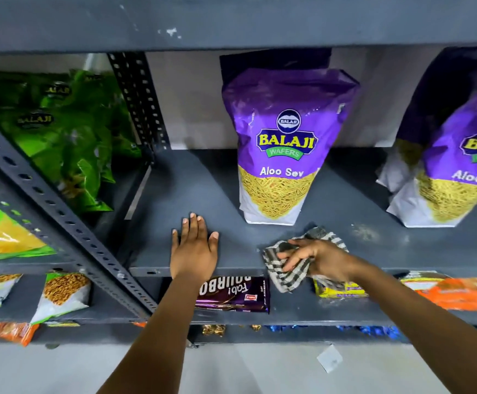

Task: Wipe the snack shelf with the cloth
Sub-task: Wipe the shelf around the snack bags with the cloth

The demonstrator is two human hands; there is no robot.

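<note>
The grey metal snack shelf (192, 183) runs across the middle of the head view. My left hand (194, 248) lies flat on its front edge, fingers spread, holding nothing. To the right, my right hand (314, 258) presses a black-and-white checked cloth (284, 275) onto the front of the shelf; part of the cloth hangs over the edge. A purple Aloo Sev bag (282, 143) stands upright just behind the cloth. A second purple bag (456, 155) leans at the far right.
Green snack bags (69, 132) fill the bay to the left, past a perforated upright post (61, 220). Below lie a purple Bourbon biscuit pack (233, 294), a yellow packet (339, 290) and orange packets (459, 292). A dusty patch (363, 231) marks the shelf right of the cloth.
</note>
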